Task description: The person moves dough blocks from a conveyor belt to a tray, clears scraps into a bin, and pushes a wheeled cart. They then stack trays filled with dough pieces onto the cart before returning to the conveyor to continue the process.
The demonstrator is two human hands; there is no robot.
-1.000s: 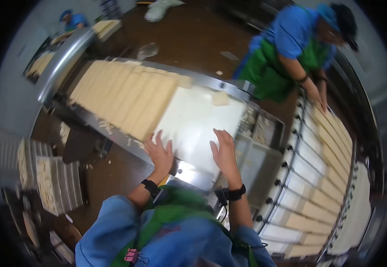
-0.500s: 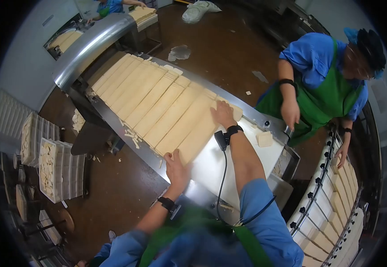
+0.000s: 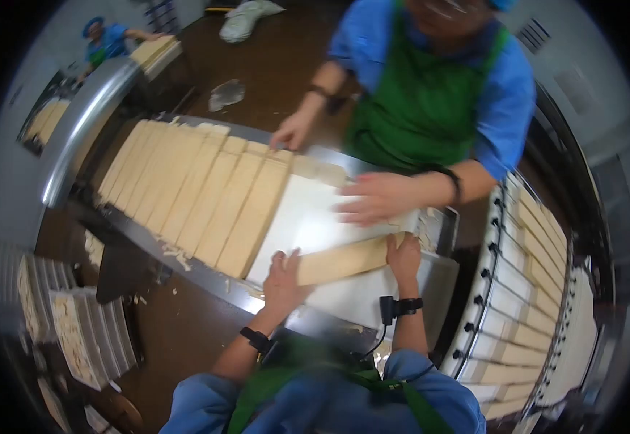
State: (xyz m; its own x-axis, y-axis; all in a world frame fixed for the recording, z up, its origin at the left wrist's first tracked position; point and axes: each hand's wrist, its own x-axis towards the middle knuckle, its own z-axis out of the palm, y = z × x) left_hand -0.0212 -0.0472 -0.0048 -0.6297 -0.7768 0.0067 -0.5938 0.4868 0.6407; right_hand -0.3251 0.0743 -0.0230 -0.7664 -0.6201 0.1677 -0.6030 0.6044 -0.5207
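Observation:
A long pale slab (image 3: 347, 262) is held between my two hands above the white board (image 3: 293, 217). My left hand (image 3: 284, 281) grips its left end, and my right hand (image 3: 404, 259) grips the right end, fingers wrapped over the edge. Rows of similar pale slabs (image 3: 192, 188) lie side by side on the metal-edged table, left of the board. A co-worker's hand (image 3: 383, 197) hovers, blurred, just beyond my slab, while the other (image 3: 294, 130) touches the far end of the rows.
A co-worker in a green apron (image 3: 423, 108) leans in across the table. On the right runs a curved conveyor (image 3: 474, 318) carrying slabs. Crates (image 3: 94, 336) of pale scraps stand at lower left. A curved metal cover (image 3: 87, 119) spans the table's far left.
Both hands have lifted one slab away from the rows and brought it nearer my body. The co-worker has moved in from the right and now reaches over the table. The view has turned right.

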